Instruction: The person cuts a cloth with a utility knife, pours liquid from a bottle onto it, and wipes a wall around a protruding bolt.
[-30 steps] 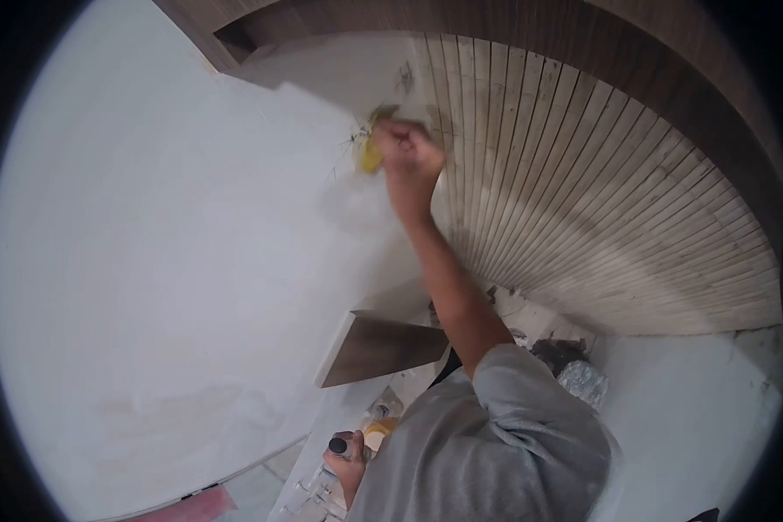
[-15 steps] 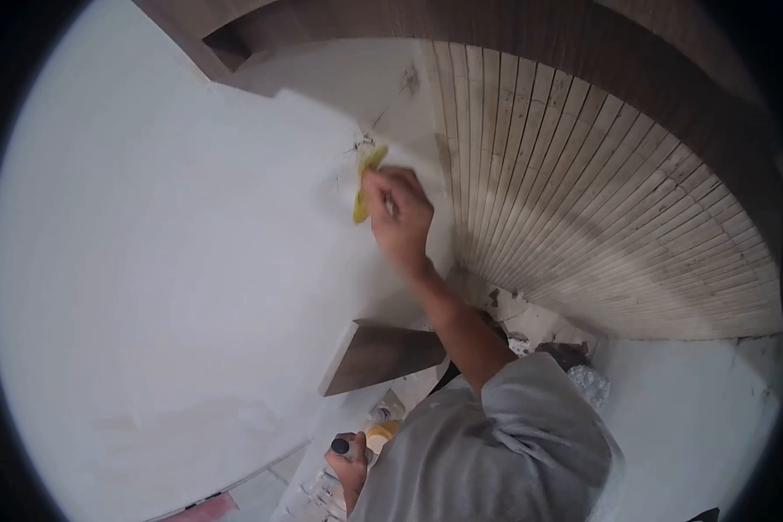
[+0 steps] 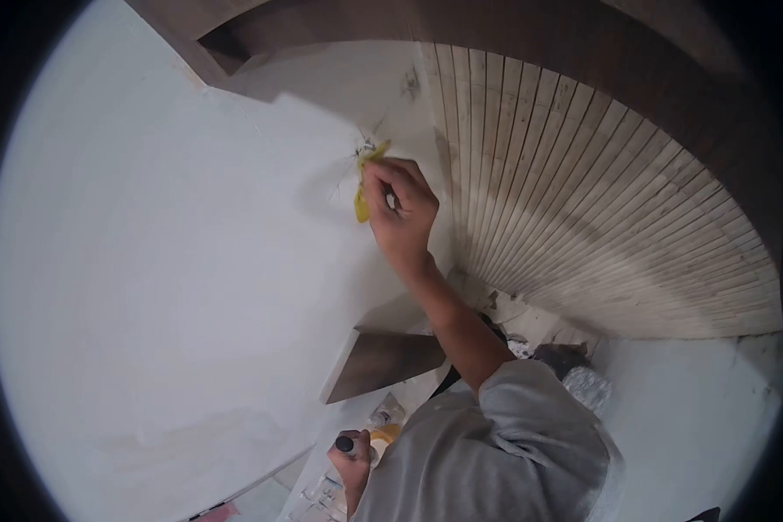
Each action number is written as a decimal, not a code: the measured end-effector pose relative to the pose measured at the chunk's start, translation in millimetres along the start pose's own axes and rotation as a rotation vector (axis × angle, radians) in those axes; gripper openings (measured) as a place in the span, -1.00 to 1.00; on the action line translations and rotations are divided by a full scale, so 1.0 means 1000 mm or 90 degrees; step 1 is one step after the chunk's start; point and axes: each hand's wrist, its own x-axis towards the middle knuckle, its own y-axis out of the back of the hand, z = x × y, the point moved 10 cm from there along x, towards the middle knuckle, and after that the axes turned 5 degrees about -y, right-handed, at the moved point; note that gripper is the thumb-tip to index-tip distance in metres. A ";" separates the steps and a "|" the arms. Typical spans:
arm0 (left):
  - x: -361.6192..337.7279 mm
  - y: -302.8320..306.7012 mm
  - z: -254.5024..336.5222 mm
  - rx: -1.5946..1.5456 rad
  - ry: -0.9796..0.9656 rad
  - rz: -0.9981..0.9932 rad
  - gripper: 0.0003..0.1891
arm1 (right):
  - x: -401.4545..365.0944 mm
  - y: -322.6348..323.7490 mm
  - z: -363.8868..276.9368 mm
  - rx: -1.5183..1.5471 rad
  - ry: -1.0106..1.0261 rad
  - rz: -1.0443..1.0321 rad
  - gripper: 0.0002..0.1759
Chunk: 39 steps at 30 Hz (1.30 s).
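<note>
My right hand is raised to the white wall, its thumb and fingers pinched on a small yellow cloth. The cloth's ends stick out above and below the fingers. Right by its upper end, dark crack-like marks show on the wall. Lower down, my left hand is closed around a cylinder with a dark round end; its full shape is hidden by the fingers. Beside that hand are a clear plastic bottle and a yellow-orange container, partly covered by my shirt.
A brown wooden panel juts from the wall below my right arm. To the right is a slatted light wood surface under a dark curved wooden edge. Clear-wrapped items lie behind my shoulder. Small clear objects sit below my left hand.
My right hand has shifted slightly, and the yellow cloth's upper end now bends more to the right. The left hand keeps its hold, with little movement.
</note>
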 end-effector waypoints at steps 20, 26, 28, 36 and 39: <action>0.014 -0.001 -0.007 -0.003 -0.030 -0.045 -0.82 | -0.021 0.001 -0.004 -0.017 0.026 -0.021 -0.82; 0.009 0.000 0.004 0.000 -0.017 -0.045 -0.83 | -0.002 -0.004 -0.002 -0.011 0.055 0.023 -0.85; 0.010 0.002 -0.001 0.022 -0.035 -0.045 -0.82 | -0.017 0.007 0.021 -0.034 0.056 0.006 -0.87; -0.002 0.006 -0.019 -0.004 -0.040 -0.020 -0.81 | 0.039 0.011 0.038 -0.003 0.017 0.052 -0.89; -0.003 0.001 -0.013 -0.029 -0.014 -0.020 -0.80 | -0.014 0.007 0.029 -0.032 -0.030 0.030 -0.96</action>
